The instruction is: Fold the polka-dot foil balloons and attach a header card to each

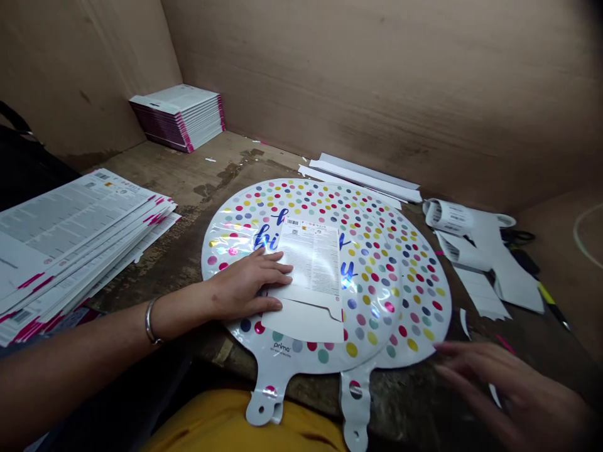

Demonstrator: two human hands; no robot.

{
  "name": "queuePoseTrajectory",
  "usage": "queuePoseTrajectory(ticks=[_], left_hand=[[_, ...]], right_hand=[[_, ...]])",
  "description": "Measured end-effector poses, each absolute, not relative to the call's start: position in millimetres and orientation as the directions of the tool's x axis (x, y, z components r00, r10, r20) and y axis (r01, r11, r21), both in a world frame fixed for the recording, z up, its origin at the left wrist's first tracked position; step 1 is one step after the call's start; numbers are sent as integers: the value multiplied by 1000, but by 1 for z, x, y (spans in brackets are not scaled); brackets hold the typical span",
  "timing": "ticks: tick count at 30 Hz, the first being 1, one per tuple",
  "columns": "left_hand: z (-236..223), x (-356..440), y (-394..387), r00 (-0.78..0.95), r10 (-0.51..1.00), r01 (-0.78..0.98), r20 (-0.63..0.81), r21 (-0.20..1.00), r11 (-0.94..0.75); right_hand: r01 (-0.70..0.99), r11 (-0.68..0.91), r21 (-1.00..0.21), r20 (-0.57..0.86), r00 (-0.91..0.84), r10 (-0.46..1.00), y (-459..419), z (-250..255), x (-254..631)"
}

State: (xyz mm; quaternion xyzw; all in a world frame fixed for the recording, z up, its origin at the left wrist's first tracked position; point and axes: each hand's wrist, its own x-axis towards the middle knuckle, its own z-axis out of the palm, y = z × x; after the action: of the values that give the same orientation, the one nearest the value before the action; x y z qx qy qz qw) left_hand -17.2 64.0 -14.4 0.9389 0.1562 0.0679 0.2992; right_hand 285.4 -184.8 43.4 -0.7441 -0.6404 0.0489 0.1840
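Note:
My left hand [247, 285] lies flat with fingers spread on a white printed card [311, 270] and holds it down. The card rests on the top one of a few flat, uninflated foil balloons [377, 276], white with coloured dots and blue script. The balloons' necks hang over the table's near edge. My right hand [504, 383] hovers at the lower right with fingers stretched out, blurred, holding nothing, just right of the balloons' edge.
A fanned stack of printed cards [70, 232] lies at the left. Another neat stack [181, 116] sits in the far corner. White paper strips [362, 174], a label roll [447, 216], label backing sheets [490, 276] and pens [553, 307] lie at the right. Plywood walls enclose the table.

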Motion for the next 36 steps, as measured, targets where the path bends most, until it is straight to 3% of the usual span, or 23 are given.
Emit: queuePoseTrajectory(ticks=[1,3,8,14,17,19,22,25,27,30,36], left_hand=[[-13,-16,64,943,332,257,29,570,-780],[-12,-15,63,944,327,260,30,540,-801],[-9,-21,43,932,341,251,120,463,-850],[-12,-15,11,933,279,177,228,383,-907],[-17,-11,6,921,253,171,296,277,-945],[-20,-10,5,914,245,160,323,268,-950],[-19,-9,5,892,334,211,305,372,-904],[-14,-8,7,830,518,351,208,527,-774],[-9,-6,10,759,646,482,83,596,-642],[-5,-5,16,659,751,613,-34,603,-511],[-9,-4,19,634,771,609,59,577,-545]], right_hand=[[952,-81,-296,194,143,970,-175,40,271],[946,16,-324,234,63,970,-146,30,236],[899,213,-384,101,-188,977,-100,4,192],[918,299,-262,183,-257,949,-108,-5,195],[928,255,-273,178,-212,961,-108,-4,187],[923,206,-325,168,-158,973,-107,-4,182],[880,156,-448,223,-59,973,-103,-4,179],[858,64,-510,206,50,977,-98,-4,180],[880,-54,-472,144,137,980,-95,-4,181],[905,-220,-364,125,282,951,-90,-4,183],[905,-379,-192,122,405,906,-80,-3,179]])
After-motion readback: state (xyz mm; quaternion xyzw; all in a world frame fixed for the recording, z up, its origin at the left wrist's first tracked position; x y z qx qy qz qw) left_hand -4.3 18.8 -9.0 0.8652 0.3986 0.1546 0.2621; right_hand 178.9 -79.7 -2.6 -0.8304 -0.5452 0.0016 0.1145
